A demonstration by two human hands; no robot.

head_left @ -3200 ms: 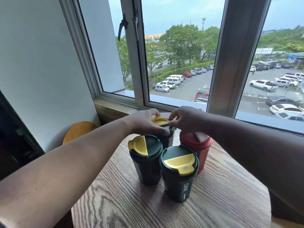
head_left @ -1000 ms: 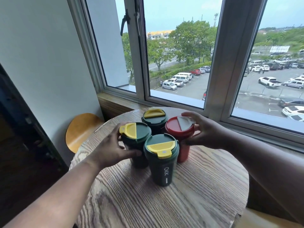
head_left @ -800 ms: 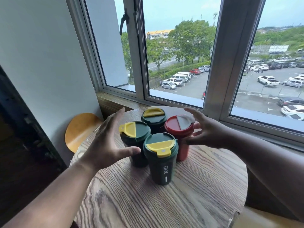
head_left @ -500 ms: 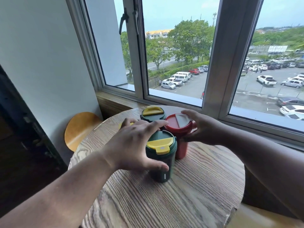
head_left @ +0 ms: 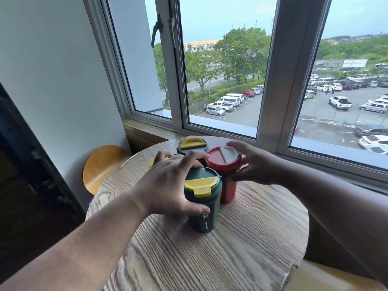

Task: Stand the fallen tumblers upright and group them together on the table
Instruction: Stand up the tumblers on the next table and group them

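Four tumblers upright in a tight cluster toward the far edge of the round wooden surface (head_left: 241, 255), near the window sill (head_left: 151, 131). Nearest: a dark green tumbler (head_left: 203, 203) with a yellow lid flap, white lettering on its side. Just behind and right, touching it, a red tumbler (head_left: 225, 171) with a grey flap. At the far edge, another green tumbler (head_left: 192, 145) with a yellow flap. Left of the cluster, a fourth tumbler almost wholly hidden under the left hand (head_left: 168, 185); only a yellow sliver of its flap (head_left: 151, 162) visible.

Left hand draped over the near green tumbler and the hidden one, fingers (head_left: 190, 157) spread across the lids, thumb pressed on the near tumbler's side. Right hand (head_left: 255, 166) cupped round the red tumbler from the right, fingers curled on its rim, thumb low on its wall.

Beyond the left edge, a round yellow-brown stool seat (head_left: 102, 166) against the wall.
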